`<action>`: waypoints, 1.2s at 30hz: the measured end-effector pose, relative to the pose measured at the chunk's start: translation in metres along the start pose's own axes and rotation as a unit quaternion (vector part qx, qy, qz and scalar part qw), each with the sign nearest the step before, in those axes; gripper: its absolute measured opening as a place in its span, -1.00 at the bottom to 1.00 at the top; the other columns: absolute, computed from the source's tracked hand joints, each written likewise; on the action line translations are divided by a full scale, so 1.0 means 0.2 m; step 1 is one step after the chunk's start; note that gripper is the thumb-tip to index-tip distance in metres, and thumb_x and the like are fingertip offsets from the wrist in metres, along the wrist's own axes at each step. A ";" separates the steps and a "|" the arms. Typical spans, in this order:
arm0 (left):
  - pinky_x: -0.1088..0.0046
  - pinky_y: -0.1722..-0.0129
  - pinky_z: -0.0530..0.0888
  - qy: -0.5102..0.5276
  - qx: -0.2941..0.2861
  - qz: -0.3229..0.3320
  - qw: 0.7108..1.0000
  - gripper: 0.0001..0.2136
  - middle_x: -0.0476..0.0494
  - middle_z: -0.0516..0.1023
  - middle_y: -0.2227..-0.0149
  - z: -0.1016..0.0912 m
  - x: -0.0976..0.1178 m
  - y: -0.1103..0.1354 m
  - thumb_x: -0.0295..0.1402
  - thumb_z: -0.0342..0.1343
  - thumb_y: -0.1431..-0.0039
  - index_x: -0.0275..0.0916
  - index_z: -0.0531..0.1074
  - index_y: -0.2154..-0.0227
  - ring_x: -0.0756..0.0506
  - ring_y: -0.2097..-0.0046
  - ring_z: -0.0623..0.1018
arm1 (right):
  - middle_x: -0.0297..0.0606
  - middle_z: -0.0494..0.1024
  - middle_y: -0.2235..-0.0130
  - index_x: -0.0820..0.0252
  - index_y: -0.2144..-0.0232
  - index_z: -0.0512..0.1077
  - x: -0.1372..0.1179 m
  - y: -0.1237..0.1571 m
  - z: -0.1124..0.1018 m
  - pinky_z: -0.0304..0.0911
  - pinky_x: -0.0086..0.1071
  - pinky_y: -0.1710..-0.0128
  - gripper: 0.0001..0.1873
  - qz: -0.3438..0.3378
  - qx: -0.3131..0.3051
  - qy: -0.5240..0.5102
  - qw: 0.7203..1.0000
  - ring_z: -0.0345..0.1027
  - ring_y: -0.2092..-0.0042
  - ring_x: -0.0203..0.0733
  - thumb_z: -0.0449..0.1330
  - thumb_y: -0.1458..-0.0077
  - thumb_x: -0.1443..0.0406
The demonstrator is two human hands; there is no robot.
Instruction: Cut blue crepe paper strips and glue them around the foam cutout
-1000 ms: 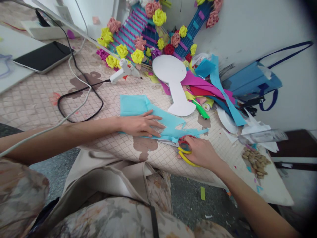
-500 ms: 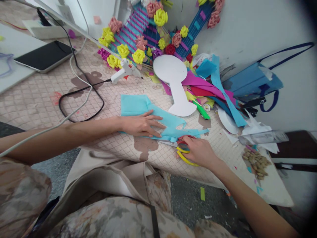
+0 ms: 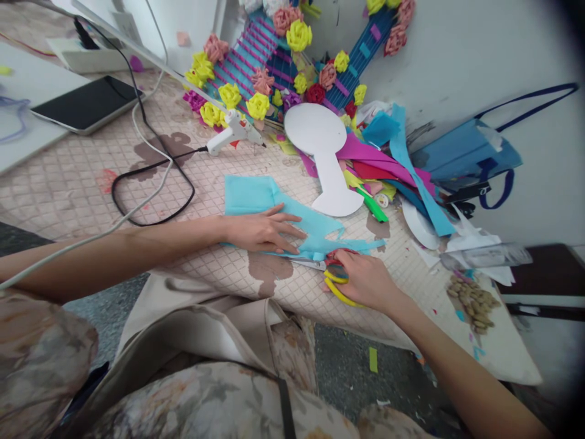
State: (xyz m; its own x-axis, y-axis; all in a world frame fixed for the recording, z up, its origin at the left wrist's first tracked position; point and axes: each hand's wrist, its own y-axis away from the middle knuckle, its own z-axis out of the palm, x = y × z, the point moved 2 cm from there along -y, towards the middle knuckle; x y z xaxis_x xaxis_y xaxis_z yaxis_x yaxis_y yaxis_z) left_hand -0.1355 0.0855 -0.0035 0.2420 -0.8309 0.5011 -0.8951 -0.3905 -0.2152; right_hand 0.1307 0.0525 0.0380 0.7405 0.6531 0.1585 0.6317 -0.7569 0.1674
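My left hand (image 3: 262, 230) lies flat, fingers spread, on a light blue sheet (image 3: 256, 194) spread over the quilted table cover. My right hand (image 3: 365, 280) is closed round the yellow and red handles of a pair of scissors (image 3: 336, 281). The metal blades (image 3: 308, 263) point left along the sheet's lower edge, just below my left fingertips. The sheet's right part is cut into a jagged shape.
A white paper cut-out (image 3: 322, 155) lies behind the sheet. A white glue gun (image 3: 233, 131) with a black cord (image 3: 150, 201) sits further back. Coloured paper scraps (image 3: 388, 158), a flower-decorated frame (image 3: 278, 67), a blue bag (image 3: 470, 152), a tablet (image 3: 85, 103) and nuts (image 3: 475, 302) surround them.
My right hand and the scissors have crept slightly left along the sheet's edge. My left hand stays flat on the sheet.
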 end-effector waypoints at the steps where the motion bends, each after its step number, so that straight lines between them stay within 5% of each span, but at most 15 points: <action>1: -0.05 -0.27 -0.26 0.002 0.001 0.000 1.000 -0.68 -0.03 0.24 -0.26 0.00 0.00 0.00 -0.32 0.00 -0.28 0.10 0.38 -0.06 -0.23 -0.34 0.02 | -0.21 0.59 0.30 0.16 0.21 0.34 0.00 0.00 0.00 0.18 -0.30 0.36 -0.50 0.000 -0.001 -0.003 1.000 0.47 0.24 0.01 0.21 0.06 -0.07; 17: -0.05 -0.27 -0.23 -0.010 0.001 0.003 1.000 -0.68 -0.05 0.25 -0.25 0.00 0.01 0.00 -0.33 -0.01 -0.28 0.07 0.38 -0.07 -0.24 -0.34 0.04 | -0.20 0.60 0.34 0.16 0.22 0.36 0.00 -0.01 0.02 0.14 -0.34 0.39 -0.51 -0.004 0.007 0.002 1.000 0.47 0.27 -0.02 0.18 0.03 -0.08; 26: -0.05 -0.28 -0.16 -0.019 0.024 0.001 1.000 -0.73 -0.08 0.29 -0.23 -0.10 0.04 0.05 -0.35 -0.02 -0.28 -0.01 0.51 0.07 -0.26 -0.34 0.03 | -0.21 0.60 0.28 0.16 0.21 0.34 -0.01 -0.01 0.00 0.17 -0.32 0.38 -0.51 0.005 0.004 0.002 1.000 0.47 0.24 0.00 0.21 0.06 -0.06; 36: -0.01 -0.28 -0.11 0.015 0.042 0.001 0.999 -0.73 -0.08 0.33 -0.20 -0.06 0.01 0.12 -0.34 0.02 -0.26 0.04 0.48 0.04 -0.25 -0.32 0.10 | -0.19 0.59 0.30 0.18 0.23 0.34 -0.03 -0.03 -0.01 0.17 -0.31 0.35 -0.59 -0.006 -0.004 0.013 1.000 0.46 0.25 -0.01 0.16 -0.02 -0.01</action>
State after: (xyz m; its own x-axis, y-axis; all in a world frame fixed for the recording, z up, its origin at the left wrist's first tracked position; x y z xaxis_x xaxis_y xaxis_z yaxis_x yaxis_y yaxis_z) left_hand -0.1604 0.0800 0.0028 0.2276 -0.8205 0.5245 -0.8607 -0.4214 -0.2858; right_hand 0.1223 0.0528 0.0386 0.7268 0.6621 0.1826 0.6380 -0.7493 0.1774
